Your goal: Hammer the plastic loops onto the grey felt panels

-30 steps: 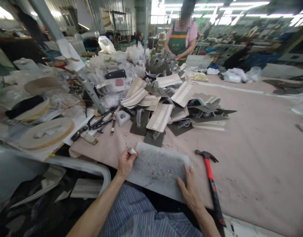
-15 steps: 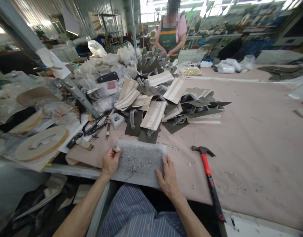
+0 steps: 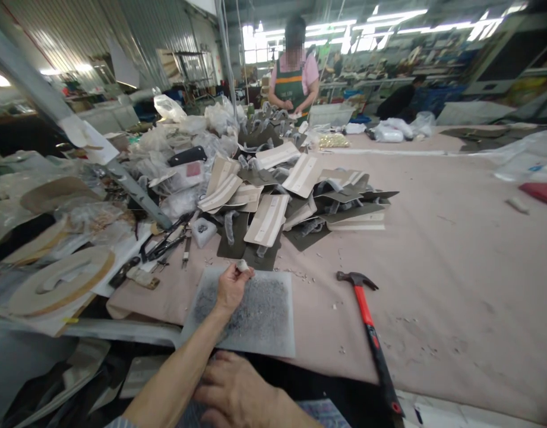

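A scuffed translucent board [image 3: 271,315], its middle marked with dark specks, lies at the near edge of the cloth-covered table. Above it is my left hand [image 3: 231,290], fingers pinched together, with a small whitish thing [image 3: 242,266] at the tips. I cannot tell whether that is a held piece or a wrap on a finger. My right hand [image 3: 237,386] is off the board, over my lap below the near edge, its fingers apart and nothing seen in them. A claw hammer [image 3: 370,324] with a red and black handle lies right of the board.
Beyond the board is a heap of dark and beige flat panels [image 3: 266,220]. Left are tape rolls [image 3: 63,279], tools [image 3: 166,241], a metal post [image 3: 135,184] and plastic bags [image 3: 184,128]. A co-worker [image 3: 293,83] stands across the table. Small bits lie scattered on the cloth.
My right hand has let go of the board's right side and moved back left over my lap. My left hand has moved right, from the board's left edge to over its middle.
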Demonstrator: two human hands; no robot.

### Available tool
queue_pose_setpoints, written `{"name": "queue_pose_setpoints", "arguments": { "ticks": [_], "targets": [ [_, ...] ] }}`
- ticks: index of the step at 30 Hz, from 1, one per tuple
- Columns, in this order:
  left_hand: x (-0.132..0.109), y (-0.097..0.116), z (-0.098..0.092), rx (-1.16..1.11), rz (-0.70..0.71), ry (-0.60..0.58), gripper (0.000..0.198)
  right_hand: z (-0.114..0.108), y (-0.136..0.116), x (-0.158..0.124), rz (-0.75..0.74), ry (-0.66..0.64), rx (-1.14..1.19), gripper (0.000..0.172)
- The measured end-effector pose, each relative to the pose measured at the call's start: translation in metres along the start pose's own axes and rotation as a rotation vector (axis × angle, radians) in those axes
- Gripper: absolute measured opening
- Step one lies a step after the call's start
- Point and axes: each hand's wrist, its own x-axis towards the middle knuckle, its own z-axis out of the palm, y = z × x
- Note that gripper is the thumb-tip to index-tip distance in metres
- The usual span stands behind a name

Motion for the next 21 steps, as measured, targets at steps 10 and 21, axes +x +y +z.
{"name": "queue_pose_setpoints", "arguments": {
  "ticks": [10, 21],
  "targets": [
    [-0.009, -0.023, 0.004, 0.097, 0.074, -0.124, 0.019, -0.167, 0.172, 0.018, 1.128, 0.714, 0.304, 0.031],
    [-0.007, -0.024, 0.004, 0.090, 0.051, -0.104, 0.017, -0.212, 0.218, 0.131, 1.094, 0.648, 0.276, 0.025]
  ]
}}
